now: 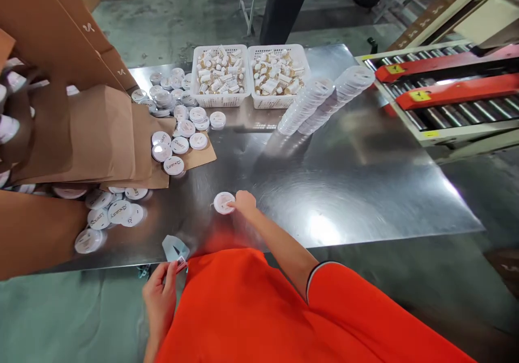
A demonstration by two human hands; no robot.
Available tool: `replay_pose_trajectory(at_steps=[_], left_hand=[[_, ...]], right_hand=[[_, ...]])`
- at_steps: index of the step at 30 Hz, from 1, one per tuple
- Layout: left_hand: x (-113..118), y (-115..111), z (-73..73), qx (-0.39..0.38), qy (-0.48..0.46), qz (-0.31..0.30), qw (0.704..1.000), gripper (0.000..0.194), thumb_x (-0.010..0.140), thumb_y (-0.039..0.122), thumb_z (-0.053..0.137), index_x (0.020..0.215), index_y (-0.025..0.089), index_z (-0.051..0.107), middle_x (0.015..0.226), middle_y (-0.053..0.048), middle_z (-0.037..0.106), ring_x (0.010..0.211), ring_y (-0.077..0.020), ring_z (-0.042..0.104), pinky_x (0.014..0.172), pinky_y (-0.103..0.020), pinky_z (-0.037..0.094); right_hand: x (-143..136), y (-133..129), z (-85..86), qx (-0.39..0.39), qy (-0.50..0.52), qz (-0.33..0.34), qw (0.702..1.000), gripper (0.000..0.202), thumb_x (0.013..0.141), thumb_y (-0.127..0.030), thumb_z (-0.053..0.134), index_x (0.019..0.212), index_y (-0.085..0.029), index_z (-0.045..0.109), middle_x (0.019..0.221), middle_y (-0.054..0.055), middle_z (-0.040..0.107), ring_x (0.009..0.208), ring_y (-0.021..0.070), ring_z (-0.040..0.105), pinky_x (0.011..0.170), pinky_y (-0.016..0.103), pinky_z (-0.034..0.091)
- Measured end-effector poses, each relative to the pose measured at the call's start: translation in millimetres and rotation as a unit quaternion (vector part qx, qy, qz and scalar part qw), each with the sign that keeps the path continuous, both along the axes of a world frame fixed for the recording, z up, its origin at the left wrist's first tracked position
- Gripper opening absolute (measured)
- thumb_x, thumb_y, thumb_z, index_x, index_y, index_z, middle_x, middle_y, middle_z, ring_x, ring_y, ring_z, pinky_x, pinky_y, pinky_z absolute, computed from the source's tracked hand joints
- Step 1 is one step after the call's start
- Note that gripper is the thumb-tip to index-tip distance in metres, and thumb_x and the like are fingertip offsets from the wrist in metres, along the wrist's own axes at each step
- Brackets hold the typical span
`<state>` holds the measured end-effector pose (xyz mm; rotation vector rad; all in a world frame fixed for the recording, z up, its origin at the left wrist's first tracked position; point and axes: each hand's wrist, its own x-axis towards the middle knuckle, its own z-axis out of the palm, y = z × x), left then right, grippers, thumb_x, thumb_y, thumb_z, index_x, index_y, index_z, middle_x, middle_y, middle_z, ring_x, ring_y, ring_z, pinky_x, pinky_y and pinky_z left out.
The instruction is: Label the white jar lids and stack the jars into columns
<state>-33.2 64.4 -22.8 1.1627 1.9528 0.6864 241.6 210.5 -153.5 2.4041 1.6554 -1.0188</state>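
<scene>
My right hand [244, 202] is at the middle of the steel table, its fingertips on a round white container [224, 203] lying flat. Near the table's front edge, my left hand [162, 287] pinches a small pink and white piece [181, 264]. A pale cut sheet [174, 248] lies beside that piece, partly over the edge. Round labelled containers [174, 165] lie in a loose group at the left centre, some on a brown cardboard piece [201, 155]. More labelled containers [120, 212] rest nearer the front left.
Two white baskets [225, 100] of small bottles stand at the back. Tall stacks of clear round containers [306, 106] lean right of them. Cardboard [101, 130] crowds the left. A roller conveyor [446, 120] with red rails adjoins the right side.
</scene>
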Motion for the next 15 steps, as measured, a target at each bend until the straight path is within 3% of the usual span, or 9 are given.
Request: replay_pose_trajectory(at_steps=[2, 7, 9, 12, 15], left_hand=[[-1, -1, 0.0, 0.000, 0.005, -0.001, 1.000, 0.034, 0.078, 0.051, 0.055, 0.069, 0.021, 0.069, 0.071, -0.001, 0.075, 0.072, -0.0192, 0.068, 0.065, -0.024, 0.052], [-2, -3, -1.9, -0.001, -0.001, 0.012, 1.000, 0.037, 0.077, 0.053, 0.056, 0.068, 0.020, 0.068, 0.072, -0.002, 0.076, 0.074, -0.0203, 0.069, 0.066, -0.025, 0.052], [-3, -2, -3.1, -0.003, -0.002, 0.012, 1.000, 0.038, 0.076, 0.055, 0.056, 0.067, 0.020, 0.068, 0.073, -0.003, 0.076, 0.075, -0.0210, 0.070, 0.067, -0.025, 0.052], [-6, -1, -7.4, -0.011, -0.006, 0.007, 1.000, 0.042, 0.074, 0.060, 0.056, 0.068, 0.021, 0.070, 0.076, -0.003, 0.077, 0.077, -0.0222, 0.070, 0.068, -0.026, 0.053], [-6, -4, -16.1, -0.010, -0.008, 0.000, 1.000, 0.047, 0.072, 0.066, 0.056, 0.068, 0.022, 0.071, 0.076, -0.003, 0.077, 0.080, -0.0240, 0.071, 0.070, -0.028, 0.054]], right_hand=[[7, 2, -2.1, 0.000, 0.008, 0.002, 1.000, 0.031, 0.070, -0.039, 0.078, 0.091, -0.017, 0.073, 0.095, 0.012, 0.072, 0.086, 0.0215, 0.067, 0.068, 0.025, 0.043], [17, -6, -3.2, 0.006, 0.026, 0.001, 1.000, 0.016, 0.084, -0.030, 0.063, 0.090, -0.019, 0.072, 0.093, 0.006, 0.073, 0.085, 0.0155, 0.066, 0.069, 0.021, 0.042], [15, -12, -0.4, 0.006, 0.024, -0.007, 1.000, 0.020, 0.089, -0.028, 0.055, 0.094, -0.018, 0.072, 0.094, 0.008, 0.072, 0.087, 0.0165, 0.065, 0.072, 0.022, 0.042], [1, -25, 2.4, 0.056, 0.007, -0.031, 0.998, 0.036, 0.090, -0.036, 0.051, 0.119, -0.016, 0.061, 0.117, 0.014, 0.064, 0.104, 0.0231, 0.061, 0.083, 0.029, 0.044], [-18, -42, -4.0, 0.152, 0.011, -0.006, 0.988, 0.078, 0.072, -0.045, 0.071, 0.138, -0.017, 0.043, 0.144, 0.019, 0.041, 0.126, 0.0312, 0.046, 0.100, 0.038, 0.038]])
